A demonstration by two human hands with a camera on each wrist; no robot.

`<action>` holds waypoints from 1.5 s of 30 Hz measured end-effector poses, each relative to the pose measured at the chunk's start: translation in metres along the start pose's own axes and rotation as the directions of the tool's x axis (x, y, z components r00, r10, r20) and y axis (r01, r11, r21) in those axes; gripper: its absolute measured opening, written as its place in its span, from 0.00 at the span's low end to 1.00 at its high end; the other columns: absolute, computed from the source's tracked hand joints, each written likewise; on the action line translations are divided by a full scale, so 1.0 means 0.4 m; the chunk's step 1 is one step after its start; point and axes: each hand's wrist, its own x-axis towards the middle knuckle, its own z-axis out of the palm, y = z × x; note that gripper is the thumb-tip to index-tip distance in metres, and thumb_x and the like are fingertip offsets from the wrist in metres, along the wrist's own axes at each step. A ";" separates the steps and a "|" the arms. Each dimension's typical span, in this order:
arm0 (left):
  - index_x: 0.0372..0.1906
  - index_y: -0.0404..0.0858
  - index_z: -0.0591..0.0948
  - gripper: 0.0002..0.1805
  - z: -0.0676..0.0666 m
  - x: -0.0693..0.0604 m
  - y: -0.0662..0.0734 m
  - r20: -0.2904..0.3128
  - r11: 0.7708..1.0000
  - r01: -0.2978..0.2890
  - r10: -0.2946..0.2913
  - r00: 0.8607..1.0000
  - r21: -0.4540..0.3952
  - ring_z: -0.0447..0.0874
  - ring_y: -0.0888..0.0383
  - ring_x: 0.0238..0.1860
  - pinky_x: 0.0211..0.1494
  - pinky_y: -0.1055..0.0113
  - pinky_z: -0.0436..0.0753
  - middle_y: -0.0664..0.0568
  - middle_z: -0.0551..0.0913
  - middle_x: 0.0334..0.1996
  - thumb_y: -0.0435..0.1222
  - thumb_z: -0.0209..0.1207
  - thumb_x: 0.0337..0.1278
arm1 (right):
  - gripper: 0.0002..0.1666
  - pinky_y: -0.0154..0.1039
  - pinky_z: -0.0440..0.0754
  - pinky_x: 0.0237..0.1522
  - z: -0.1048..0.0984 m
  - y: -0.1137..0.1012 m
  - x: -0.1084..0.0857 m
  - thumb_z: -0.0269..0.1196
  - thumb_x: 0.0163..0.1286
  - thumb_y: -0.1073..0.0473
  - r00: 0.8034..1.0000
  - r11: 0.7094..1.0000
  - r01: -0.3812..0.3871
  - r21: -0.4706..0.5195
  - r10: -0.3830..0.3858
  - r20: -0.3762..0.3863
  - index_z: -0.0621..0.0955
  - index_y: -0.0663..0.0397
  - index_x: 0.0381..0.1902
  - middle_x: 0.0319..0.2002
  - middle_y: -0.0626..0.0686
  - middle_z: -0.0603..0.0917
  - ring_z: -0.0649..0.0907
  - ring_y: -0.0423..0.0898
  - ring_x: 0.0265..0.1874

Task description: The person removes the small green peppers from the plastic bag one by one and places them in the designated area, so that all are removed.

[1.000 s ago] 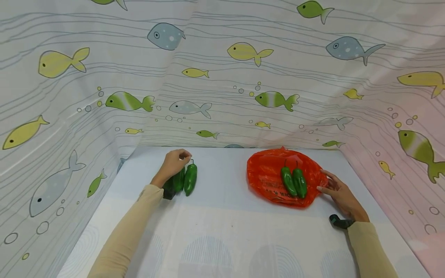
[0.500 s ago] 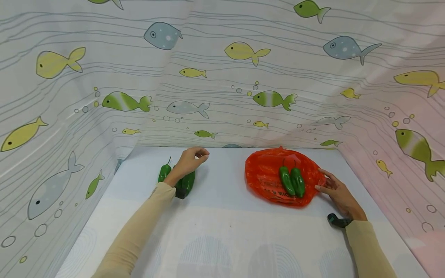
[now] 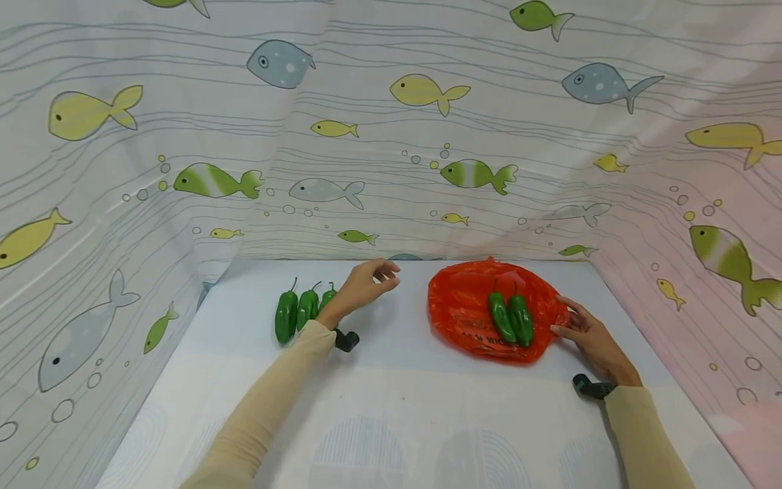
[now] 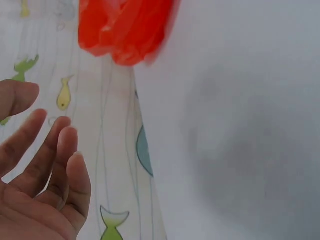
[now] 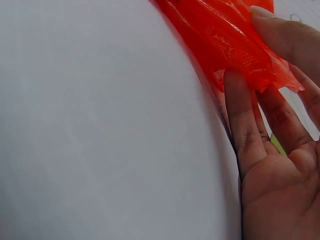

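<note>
My left hand (image 3: 366, 285) is over the table left of the red plastic bag (image 3: 458, 305). Its fingers are loosely bent, and the left wrist view shows nothing in its palm (image 4: 40, 200). Just behind that wrist three green chili peppers, a left one (image 3: 285, 316), a middle one (image 3: 307, 307) and a right one (image 3: 328, 297), lie side by side, partly hidden by the arm. Two more green chili peppers (image 3: 501, 317) lie on the flattened bag. At the bag's right edge my right hand (image 3: 595, 339) holds the gathered plastic (image 5: 240, 45) between thumb and fingers.
A white table (image 3: 391, 380) with pale arch prints carries everything. Fish-printed cloth (image 3: 366, 156) rises behind it and along both sides. A dark wrist device (image 3: 347, 341) sits at the left wrist, another (image 3: 591, 387) at the right.
My left hand has moved rightward from the left peppers toward the bag, bringing those peppers into view. The right hand stays at the bag's edge. The whole view has shifted slightly.
</note>
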 end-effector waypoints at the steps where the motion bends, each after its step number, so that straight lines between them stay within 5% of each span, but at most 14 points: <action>1: 0.53 0.43 0.84 0.13 0.008 0.005 0.005 0.006 1.000 -0.007 0.007 1.000 -0.006 0.82 0.56 0.46 0.46 0.61 0.82 0.54 0.86 0.44 0.41 0.65 0.69 | 0.50 0.22 0.77 0.53 0.000 -0.002 -0.001 0.68 0.73 0.50 1.000 1.000 -0.001 -0.008 0.001 -0.002 0.54 0.35 0.83 0.64 0.55 0.69 0.75 0.37 0.56; 16: 0.57 0.40 0.82 0.18 0.122 0.057 0.060 0.085 0.995 -0.021 0.029 0.996 -0.094 0.82 0.55 0.46 0.46 0.63 0.84 0.54 0.85 0.46 0.42 0.66 0.67 | 0.50 0.22 0.76 0.54 0.000 -0.006 -0.004 0.68 0.73 0.50 1.000 0.999 -0.008 0.033 0.008 0.002 0.54 0.35 0.83 0.71 0.57 0.66 0.73 0.37 0.60; 37: 0.60 0.39 0.82 0.22 0.298 0.115 0.130 0.200 0.985 0.011 0.025 0.979 -0.173 0.80 0.61 0.46 0.49 0.67 0.80 0.58 0.83 0.47 0.46 0.68 0.67 | 0.52 0.21 0.75 0.54 0.005 -0.017 -0.003 0.71 0.69 0.45 0.998 0.998 -0.052 0.022 0.053 -0.027 0.56 0.30 0.82 0.69 0.57 0.66 0.68 0.47 0.63; 45: 0.59 0.41 0.82 0.21 0.371 0.137 0.153 0.222 0.984 0.024 0.016 0.975 -0.176 0.80 0.62 0.45 0.47 0.69 0.81 0.52 0.84 0.50 0.44 0.68 0.66 | 0.50 0.23 0.76 0.54 0.009 -0.011 -0.003 0.70 0.70 0.48 0.999 0.998 -0.034 0.053 0.035 -0.023 0.57 0.34 0.82 0.64 0.56 0.69 0.72 0.44 0.58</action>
